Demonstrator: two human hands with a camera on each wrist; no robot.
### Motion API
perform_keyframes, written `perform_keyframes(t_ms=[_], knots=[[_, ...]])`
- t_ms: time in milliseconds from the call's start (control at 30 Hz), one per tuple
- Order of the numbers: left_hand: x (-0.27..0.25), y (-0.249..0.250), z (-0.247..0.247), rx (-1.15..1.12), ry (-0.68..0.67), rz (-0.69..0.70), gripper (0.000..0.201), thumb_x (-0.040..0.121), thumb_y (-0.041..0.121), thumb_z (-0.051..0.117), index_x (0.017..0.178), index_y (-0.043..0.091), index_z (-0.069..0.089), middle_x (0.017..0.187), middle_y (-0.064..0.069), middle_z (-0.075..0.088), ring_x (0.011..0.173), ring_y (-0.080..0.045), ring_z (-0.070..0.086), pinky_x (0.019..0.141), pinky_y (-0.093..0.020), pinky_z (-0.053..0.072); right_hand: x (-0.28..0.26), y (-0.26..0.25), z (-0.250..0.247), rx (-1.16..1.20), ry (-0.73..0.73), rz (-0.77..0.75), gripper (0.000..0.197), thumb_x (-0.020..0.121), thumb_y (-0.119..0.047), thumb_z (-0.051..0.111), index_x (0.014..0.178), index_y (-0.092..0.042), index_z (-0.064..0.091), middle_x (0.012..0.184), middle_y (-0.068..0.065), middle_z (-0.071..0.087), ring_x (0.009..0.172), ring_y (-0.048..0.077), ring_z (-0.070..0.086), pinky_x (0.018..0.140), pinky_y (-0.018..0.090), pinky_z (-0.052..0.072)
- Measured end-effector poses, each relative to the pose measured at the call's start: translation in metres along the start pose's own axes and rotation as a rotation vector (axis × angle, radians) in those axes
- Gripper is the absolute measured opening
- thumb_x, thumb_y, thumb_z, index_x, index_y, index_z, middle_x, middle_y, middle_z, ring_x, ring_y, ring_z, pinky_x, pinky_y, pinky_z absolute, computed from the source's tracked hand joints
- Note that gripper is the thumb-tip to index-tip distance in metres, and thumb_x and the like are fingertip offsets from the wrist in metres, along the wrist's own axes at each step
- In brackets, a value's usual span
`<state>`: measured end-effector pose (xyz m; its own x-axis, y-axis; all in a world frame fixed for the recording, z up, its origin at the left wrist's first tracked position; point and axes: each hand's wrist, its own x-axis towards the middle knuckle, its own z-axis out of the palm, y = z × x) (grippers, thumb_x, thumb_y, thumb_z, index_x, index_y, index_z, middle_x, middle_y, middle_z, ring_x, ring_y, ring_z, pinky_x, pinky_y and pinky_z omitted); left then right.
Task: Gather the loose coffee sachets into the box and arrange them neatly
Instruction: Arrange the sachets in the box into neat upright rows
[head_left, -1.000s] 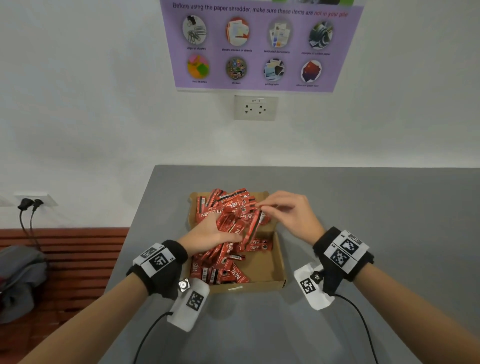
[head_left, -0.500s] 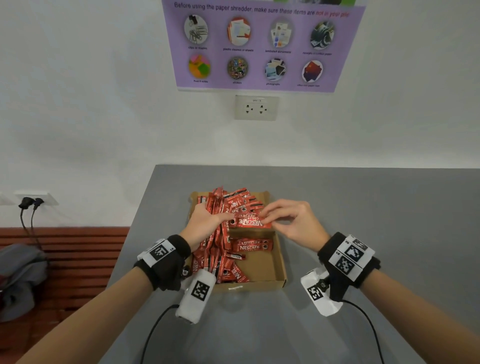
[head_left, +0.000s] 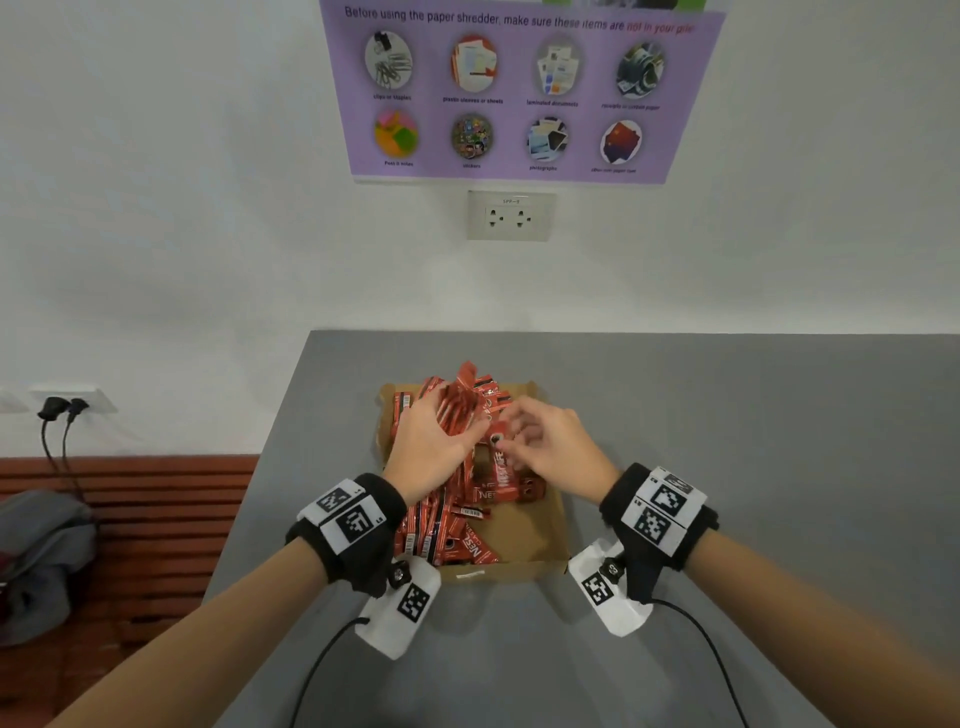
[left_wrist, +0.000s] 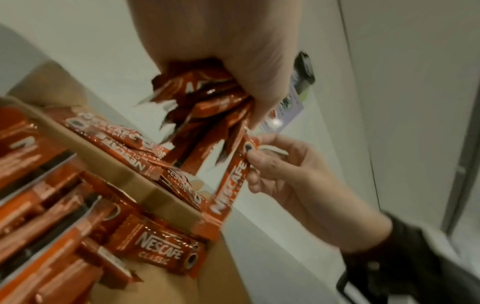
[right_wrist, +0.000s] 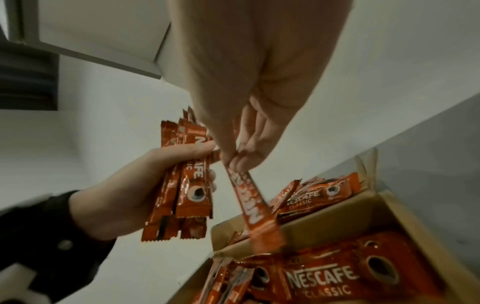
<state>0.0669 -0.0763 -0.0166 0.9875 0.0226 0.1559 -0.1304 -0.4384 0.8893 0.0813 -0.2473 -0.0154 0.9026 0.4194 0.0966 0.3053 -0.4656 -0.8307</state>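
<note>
**A:** How far is the work, do you think?

**B:** I judge it is past the middle. I see no sachet lying on the grey surface around the box; all the sachets in view are inside the box or in the hands. But the arranging is not finished: the loose sachets in the box lie crossed, some flat and some on edge, and they fill mostly its left part.

**A:** And the hands?

**B:** The left hand is above the far half of the box, its fingers curled tight around a bundle of sachets. The right hand is just beside it and pinches one single sachet at its upper end.

**A:** Which way do they point?

**B:** The bundle is nearly upright, the long axes parallel. The single sachet hangs tilted, its lower end pointing down into the box, near the bundle. I think it must join the bundle.
</note>
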Motion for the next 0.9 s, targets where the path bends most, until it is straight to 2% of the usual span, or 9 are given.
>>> perform_keyframes(t_ms=[100,167,267,367,467,633,767,833,900], knots=[[0.003,-0.012,-0.003,0.025,-0.117,-0.106,0.032,0.077,0.031,0.074,0.102,0.016,0.061,0.096,0.009,0.066,0.088,-0.001,0.06,0.087,-0.022,0.046,-0.004,0.0,-0.004,0.216,0.101,0.066,0.027,0.088,-0.002,0.059,0.103,-0.013,0.039,0.088,0.008,0.06,0.058,0.013,0.066,0.061,0.025,0.057],[-0.001,-0.02,-0.002,0.083,-0.224,-0.158,0.055,0.071,0.043,0.076,0.112,0.012,0.058,0.11,0.003,0.065,0.101,-0.007,0.06,0.095,-0.03,0.046,-0.008,0.001,-0.003,0.289,0.11,0.076,0.035,0.089,-0.001,0.056,0.11,-0.02,0.036,0.1,0.012,0.056,0.063,0.017,0.069,0.065,0.031,0.059],[-0.006,-0.017,0.001,0.072,-0.236,-0.136,0.038,0.077,0.024,0.076,0.109,0.015,0.058,0.105,0.006,0.065,0.094,-0.002,0.06,0.091,-0.023,0.047,-0.016,0.011,0.0,0.245,0.086,0.072,0.033,0.09,-0.002,0.055,0.107,-0.03,0.049,0.113,0.005,0.053,0.069,0.02,0.071,0.07,0.034,0.059],[-0.007,-0.013,0.002,0.121,-0.353,-0.109,0.039,0.076,0.018,0.076,0.111,0.013,0.059,0.105,0.003,0.066,0.094,-0.009,0.062,0.088,-0.024,0.049,-0.022,0.022,0.001,0.247,0.091,0.115,0.02,0.088,-0.001,0.058,0.095,-0.019,0.055,0.107,0.01,0.06,0.07,0.023,0.071,0.072,0.043,0.059],[-0.005,-0.016,0.004,0.211,-0.434,-0.108,0.044,0.075,0.019,0.077,0.115,0.014,0.058,0.108,0.003,0.066,0.096,-0.011,0.062,0.077,-0.014,0.047,-0.025,0.025,-0.001,0.22,0.112,0.149,0.015,0.087,-0.001,0.06,0.092,-0.015,0.055,0.091,0.011,0.064,0.071,0.021,0.07,0.072,0.038,0.059],[-0.002,-0.016,0.009,0.426,-0.493,0.018,0.027,0.079,0.016,0.069,0.106,0.016,0.062,0.096,0.002,0.069,0.078,-0.01,0.065,0.072,-0.026,0.056,-0.02,0.033,-0.01,-0.189,0.023,0.14,0.007,0.079,-0.017,0.073,0.081,-0.018,0.066,0.082,0.0,0.067,0.08,0.018,0.062,0.075,0.027,0.05],[-0.001,-0.021,0.013,0.519,-0.504,0.053,0.033,0.079,0.016,0.068,0.111,0.017,0.061,0.096,0.004,0.069,0.079,-0.01,0.065,0.074,-0.03,0.056,-0.013,0.037,-0.008,-0.361,-0.142,0.153,0.005,0.077,-0.019,0.075,0.08,-0.015,0.073,0.08,-0.008,0.065,0.071,-0.001,0.052,0.069,0.013,0.039],[-0.001,-0.023,0.014,0.53,-0.495,0.049,0.035,0.081,0.017,0.068,0.115,0.018,0.059,0.101,0.004,0.069,0.084,-0.011,0.065,0.077,-0.028,0.056,-0.01,0.038,-0.005,-0.413,-0.212,0.162,0.008,0.077,-0.017,0.074,0.084,-0.011,0.074,0.088,-0.001,0.069,0.072,0.0,0.054,0.072,0.012,0.042],[0.0,-0.024,0.013,0.546,-0.471,0.043,0.037,0.082,0.017,0.067,0.118,0.017,0.057,0.104,0.003,0.068,0.087,-0.013,0.065,0.077,-0.027,0.054,-0.008,0.04,-0.001,-0.498,-0.241,0.17,0.01,0.079,-0.018,0.073,0.087,-0.012,0.074,0.092,0.001,0.071,0.079,0.008,0.061,0.08,0.022,0.049]])
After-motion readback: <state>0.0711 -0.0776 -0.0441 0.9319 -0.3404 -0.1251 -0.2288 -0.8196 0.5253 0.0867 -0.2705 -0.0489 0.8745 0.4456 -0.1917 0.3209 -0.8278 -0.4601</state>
